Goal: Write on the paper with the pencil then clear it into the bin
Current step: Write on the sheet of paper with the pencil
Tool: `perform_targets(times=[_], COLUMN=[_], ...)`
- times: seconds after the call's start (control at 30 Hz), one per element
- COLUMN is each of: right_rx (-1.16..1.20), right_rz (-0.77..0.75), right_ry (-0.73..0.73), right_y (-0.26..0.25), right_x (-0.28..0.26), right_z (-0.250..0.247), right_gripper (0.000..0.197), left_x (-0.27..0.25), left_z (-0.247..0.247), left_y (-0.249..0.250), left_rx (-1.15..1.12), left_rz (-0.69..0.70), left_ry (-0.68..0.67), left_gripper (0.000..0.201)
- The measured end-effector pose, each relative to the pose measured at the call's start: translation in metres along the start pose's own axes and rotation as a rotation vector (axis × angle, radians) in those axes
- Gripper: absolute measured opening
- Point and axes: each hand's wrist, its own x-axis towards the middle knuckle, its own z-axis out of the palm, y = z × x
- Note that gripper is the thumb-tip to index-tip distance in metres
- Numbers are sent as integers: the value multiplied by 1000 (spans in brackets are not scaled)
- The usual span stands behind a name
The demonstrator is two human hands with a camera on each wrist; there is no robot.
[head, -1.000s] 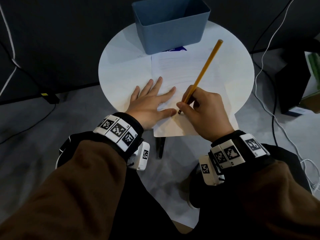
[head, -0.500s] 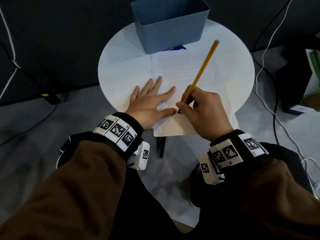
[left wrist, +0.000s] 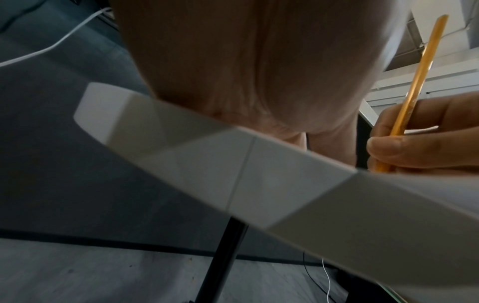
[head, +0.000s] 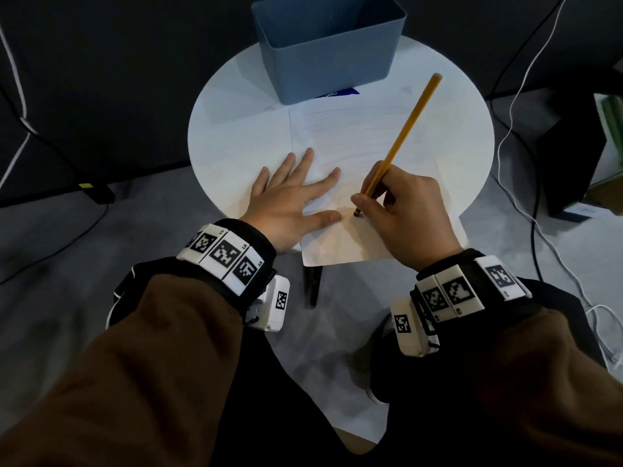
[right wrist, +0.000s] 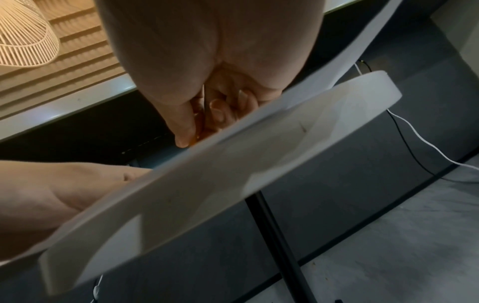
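A white sheet of paper (head: 354, 139) lies on the round white table (head: 236, 129), its near edge hanging over the rim. My left hand (head: 296, 193) presses flat on the paper's left side, fingers spread. My right hand (head: 397, 210) grips a yellow pencil (head: 404, 129) in a writing hold, its dark tip down on the paper just right of my left thumb. The pencil (left wrist: 414, 82) also shows in the left wrist view, pinched by right-hand fingers (left wrist: 404, 147). A blue bin (head: 330, 45) stands at the table's far edge, past the paper.
White and black cables (head: 515, 106) trail over the grey floor to the right. A dark box (head: 580, 156) stands at the right. The table's black leg (head: 312, 284) shows under its near rim. A blue card (head: 340, 92) peeks out under the bin.
The pencil tip has shifted slightly right across the paper, and the shaft has tilted a little. My left hand has stayed flat in place.
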Motion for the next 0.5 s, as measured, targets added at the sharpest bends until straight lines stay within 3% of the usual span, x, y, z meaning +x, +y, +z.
perform_targets(times=[0.2, 0.5], right_rx=[-104, -61], right_rz=[36, -13], right_ry=[15, -33], right_y=[9, -2], right_x=[5, 3], right_z=[-10, 0], right_gripper=[13, 13], left_x=[-1, -1], left_z=[-3, -2], left_y=[1, 1], left_rx=[-38, -11], left_rz=[-2, -2], left_ry=[-11, -9], left_gripper=[66, 67])
